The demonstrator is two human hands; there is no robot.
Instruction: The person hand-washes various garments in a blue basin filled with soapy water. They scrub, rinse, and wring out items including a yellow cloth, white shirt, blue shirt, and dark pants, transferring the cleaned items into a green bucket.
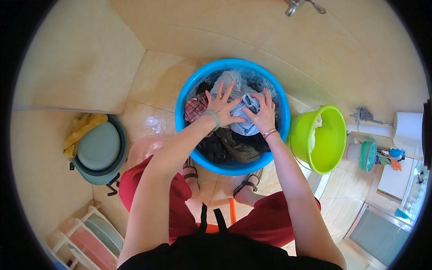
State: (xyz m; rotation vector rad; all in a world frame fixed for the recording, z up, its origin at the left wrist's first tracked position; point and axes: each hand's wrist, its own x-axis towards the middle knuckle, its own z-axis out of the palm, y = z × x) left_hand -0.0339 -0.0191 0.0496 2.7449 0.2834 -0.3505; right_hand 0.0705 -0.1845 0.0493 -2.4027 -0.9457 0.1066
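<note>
A round blue tub [280, 139] on the floor before me holds wet laundry in sudsy water. My left hand [220, 111] lies with fingers spread across the pale grey cloth [230, 80]; a green bangle circles its wrist. Beside it, my right hand [263, 116] curves its thumb and fingers around a bunched light blue garment [245, 126]. A red plaid cloth [195, 108] rests against the tub's left side. Dark clothes [240, 148] fill the near part. Both palms and the undersides of the fingers are hidden.
To the right stands a lime green bucket [330, 139] with whitish cloth inside. Stacked grey-green basins [99, 146] with a yellow cloth [85, 130] are at left, near a pink basin [144, 148]. A white rack [87, 238] stands lower left; a metal tap [292, 6] juts from the wall.
</note>
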